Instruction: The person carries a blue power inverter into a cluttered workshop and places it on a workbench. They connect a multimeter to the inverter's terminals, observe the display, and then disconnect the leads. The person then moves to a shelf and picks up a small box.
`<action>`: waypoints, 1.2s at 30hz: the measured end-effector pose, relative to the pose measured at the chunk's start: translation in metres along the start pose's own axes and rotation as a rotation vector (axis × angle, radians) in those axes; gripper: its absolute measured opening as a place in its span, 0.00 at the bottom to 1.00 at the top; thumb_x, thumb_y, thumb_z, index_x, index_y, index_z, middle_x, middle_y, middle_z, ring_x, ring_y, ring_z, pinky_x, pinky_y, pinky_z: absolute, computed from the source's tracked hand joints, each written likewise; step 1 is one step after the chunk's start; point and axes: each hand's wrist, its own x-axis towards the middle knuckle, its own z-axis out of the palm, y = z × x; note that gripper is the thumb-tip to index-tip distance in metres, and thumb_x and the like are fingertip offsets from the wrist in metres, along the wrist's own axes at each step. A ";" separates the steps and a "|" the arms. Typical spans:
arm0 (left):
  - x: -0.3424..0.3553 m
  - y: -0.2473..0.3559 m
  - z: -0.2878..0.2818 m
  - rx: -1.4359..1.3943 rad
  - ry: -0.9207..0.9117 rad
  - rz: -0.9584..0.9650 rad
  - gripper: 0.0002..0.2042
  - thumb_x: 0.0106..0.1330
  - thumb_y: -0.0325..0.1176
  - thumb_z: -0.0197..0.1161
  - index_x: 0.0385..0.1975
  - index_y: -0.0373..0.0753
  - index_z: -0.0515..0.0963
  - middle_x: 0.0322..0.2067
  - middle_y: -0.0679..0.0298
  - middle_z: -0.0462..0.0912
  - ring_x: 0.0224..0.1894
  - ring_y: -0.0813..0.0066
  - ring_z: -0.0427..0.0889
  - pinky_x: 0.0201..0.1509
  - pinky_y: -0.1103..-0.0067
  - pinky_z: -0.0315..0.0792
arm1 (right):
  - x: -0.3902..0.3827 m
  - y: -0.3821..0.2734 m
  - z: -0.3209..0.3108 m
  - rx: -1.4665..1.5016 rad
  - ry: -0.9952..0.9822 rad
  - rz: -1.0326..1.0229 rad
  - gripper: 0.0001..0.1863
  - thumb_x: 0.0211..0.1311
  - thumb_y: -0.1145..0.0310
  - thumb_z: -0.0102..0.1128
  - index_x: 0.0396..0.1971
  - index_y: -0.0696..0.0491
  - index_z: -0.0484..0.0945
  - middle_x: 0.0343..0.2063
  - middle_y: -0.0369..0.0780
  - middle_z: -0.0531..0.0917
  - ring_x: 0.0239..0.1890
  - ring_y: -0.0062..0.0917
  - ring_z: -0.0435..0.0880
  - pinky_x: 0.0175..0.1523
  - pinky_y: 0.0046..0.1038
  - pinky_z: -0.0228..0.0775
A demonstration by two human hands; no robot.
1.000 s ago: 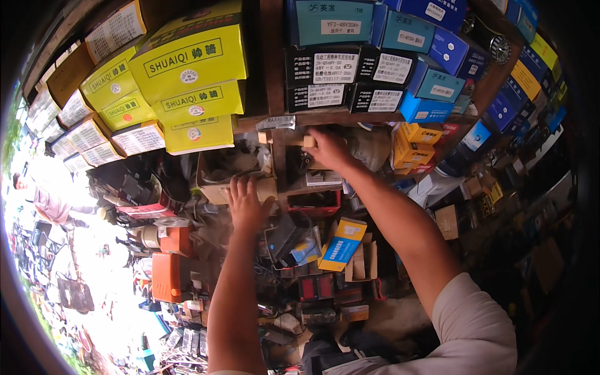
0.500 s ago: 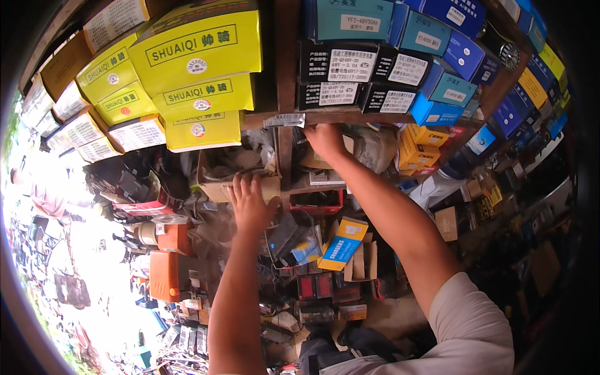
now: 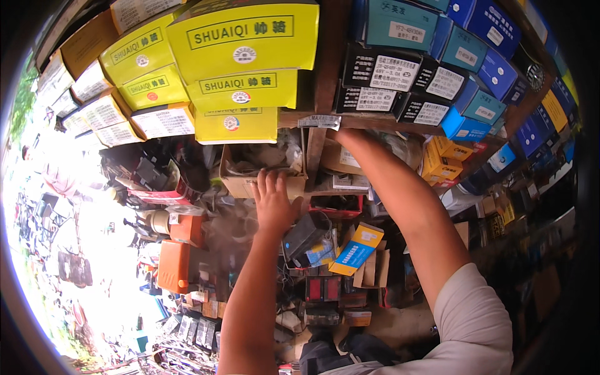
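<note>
My left hand point(image 3: 274, 203) lies against the front wall of an open cardboard box point(image 3: 239, 186), its fingers stretched up to the rim and the thumb held apart. Crumpled clear plastic and other loose items point(image 3: 262, 159) fill that box. My right hand point(image 3: 344, 139) reaches into the shelf bay beside the wooden upright point(image 3: 314, 150). Its fingers are hidden behind the shelf edge and a small metallic label strip point(image 3: 319, 122). Just below that wrist is a second brown carton point(image 3: 339, 161), with clear plastic wrapping point(image 3: 405, 152) to its right.
Yellow-green boxes point(image 3: 244, 37) crowd the upper left shelf; black boxes point(image 3: 369, 100) and blue boxes point(image 3: 494, 31) pack the upper right. Small orange boxes point(image 3: 442, 165) stand beyond my right forearm. Below lie a yellow-and-blue charger box point(image 3: 357, 249), a black device point(image 3: 306, 234) and an orange case point(image 3: 174, 265).
The view has shifted left, so the shelves appear further right. My right hand has gone deeper into the bay and its fingers have dropped from sight. My left hand stays on the box.
</note>
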 end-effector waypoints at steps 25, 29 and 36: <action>0.001 0.003 0.003 -0.047 0.048 -0.026 0.37 0.47 0.40 0.70 0.59 0.40 0.63 0.59 0.55 0.62 0.68 0.50 0.51 0.69 0.53 0.45 | 0.013 0.010 0.035 0.133 -0.148 0.048 0.14 0.59 0.67 0.59 0.42 0.60 0.77 0.43 0.45 0.80 0.46 0.33 0.75 0.53 0.31 0.67; 0.001 0.002 -0.002 -0.048 0.025 -0.034 0.37 0.48 0.41 0.70 0.59 0.40 0.63 0.60 0.55 0.62 0.68 0.50 0.50 0.70 0.54 0.44 | 0.022 0.012 0.047 0.165 -0.182 0.056 0.15 0.59 0.67 0.58 0.42 0.60 0.77 0.43 0.45 0.80 0.46 0.32 0.75 0.53 0.31 0.67; 0.012 0.019 0.009 -0.066 0.015 0.009 0.37 0.47 0.39 0.70 0.60 0.40 0.62 0.60 0.54 0.62 0.68 0.49 0.51 0.70 0.53 0.43 | 0.006 0.047 0.021 0.370 -0.174 0.083 0.15 0.60 0.66 0.58 0.43 0.60 0.77 0.44 0.44 0.80 0.47 0.30 0.74 0.53 0.30 0.67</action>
